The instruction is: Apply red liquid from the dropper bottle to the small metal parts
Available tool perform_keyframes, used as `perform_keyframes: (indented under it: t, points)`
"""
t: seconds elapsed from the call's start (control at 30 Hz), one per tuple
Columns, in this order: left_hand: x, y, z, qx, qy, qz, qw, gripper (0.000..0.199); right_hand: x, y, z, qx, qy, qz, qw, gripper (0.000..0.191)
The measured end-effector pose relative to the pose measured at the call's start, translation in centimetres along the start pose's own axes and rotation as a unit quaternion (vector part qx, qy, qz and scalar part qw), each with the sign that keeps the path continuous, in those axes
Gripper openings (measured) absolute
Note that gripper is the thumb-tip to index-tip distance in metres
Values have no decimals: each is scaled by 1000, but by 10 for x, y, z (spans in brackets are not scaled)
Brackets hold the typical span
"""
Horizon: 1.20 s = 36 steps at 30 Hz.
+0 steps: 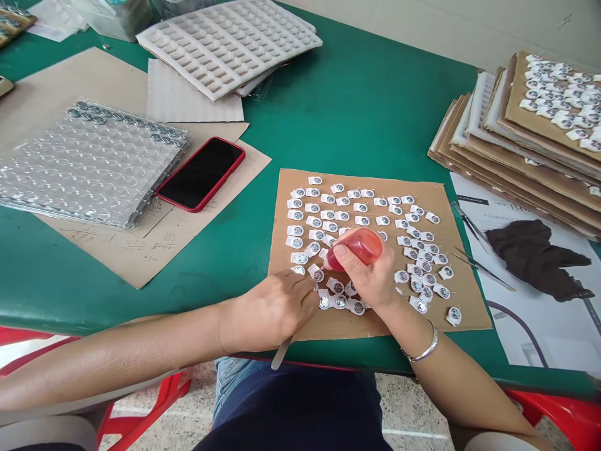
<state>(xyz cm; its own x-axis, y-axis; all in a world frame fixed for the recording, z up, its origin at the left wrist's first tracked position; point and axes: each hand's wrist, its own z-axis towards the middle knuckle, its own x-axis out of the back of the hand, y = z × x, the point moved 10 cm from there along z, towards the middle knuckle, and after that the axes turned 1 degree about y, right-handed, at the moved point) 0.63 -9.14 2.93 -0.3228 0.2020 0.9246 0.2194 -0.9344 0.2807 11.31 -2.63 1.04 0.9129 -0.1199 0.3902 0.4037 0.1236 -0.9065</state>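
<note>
My right hand (pixel 369 272) grips a translucent red rubber squeeze bulb (pixel 357 246), its narrow tip pointing down-left among the parts. Under it lies a brown cardboard sheet (pixel 375 250) covered in several small round metal parts (pixel 340 301) on white tabs, set in rough rows. My left hand (pixel 272 311) holds a pale slim tool (pixel 282 354), whose handle shows below the fist. Its fingertips are close to a part (pixel 318 274) at the sheet's lower left. The bulb and both hands hide some parts.
Right of the sheet are a stack of cardboard sheets (pixel 530 125) bearing more tabbed parts, two pairs of tweezers (pixel 479 263), and a dark cloth (pixel 535 260) on printed paper. To the left are a red-cased phone (pixel 201 174), a blister tray (pixel 91 163) with metal discs, and a white foam tray (pixel 228 47).
</note>
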Motion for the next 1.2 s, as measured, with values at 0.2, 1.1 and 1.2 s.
perform_keyframes:
  t: [0.2, 1.1, 1.2]
  points:
    - [2, -21, 2, 47, 13, -95, 994, 16, 5, -10, 0, 39, 19, -25, 999, 17]
    - [6, -43, 4, 115, 11, -260, 959, 15, 3, -20, -3, 90, -8, -47, 995, 15]
    - [5, -48, 2, 123, 27, -264, 956, 14, 0, -22, -2, 91, -35, -31, 995, 17]
